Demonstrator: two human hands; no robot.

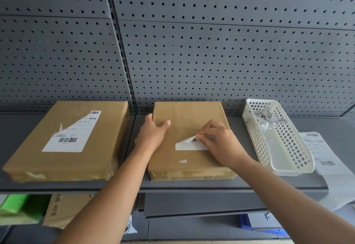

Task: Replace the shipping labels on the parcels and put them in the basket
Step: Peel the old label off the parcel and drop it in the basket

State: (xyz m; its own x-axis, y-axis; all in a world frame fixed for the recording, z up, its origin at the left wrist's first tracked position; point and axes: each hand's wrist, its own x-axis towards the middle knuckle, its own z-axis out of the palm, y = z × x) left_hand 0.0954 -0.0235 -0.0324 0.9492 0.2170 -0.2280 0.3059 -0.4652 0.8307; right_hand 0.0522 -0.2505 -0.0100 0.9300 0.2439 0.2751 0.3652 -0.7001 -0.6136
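1. The middle parcel point(192, 113), flat and wrapped in brown paper, lies on the grey shelf point(249, 184), between a second parcel on the left and a basket on the right.
2. A white label point(187, 144) sits on the top face of the middle parcel, right of centre. Its far right corner is lifted and curled back, showing printed bars on the underside, while the rest lies flat on the paper.
3. The right hand point(219, 142) pinches that lifted corner between thumb and curled fingers.
4. The left hand point(153, 130) grips the parcel's left edge near the far corner, thumb on top and fingers wrapped over the side.
5. A small white scrap point(182, 161) clings to the paper, nearer than the label.
6. The left parcel point(92, 157) lies apart from the middle one and carries a torn label point(71, 134) with barcodes, its far left part ripped away.
7. The white lattice basket point(295, 172) stands just right of the middle parcel, with crumpled label scraps point(267, 118) in its far end.
8. A sheet of printed labels point(322, 153) lies right of the basket, drooping over the shelf's near edge.
9. A grey pegboard point(211, 51) backs the shelf.
10. Below on the left are a green bundle point(15, 203) and a cardboard box point(63, 211).
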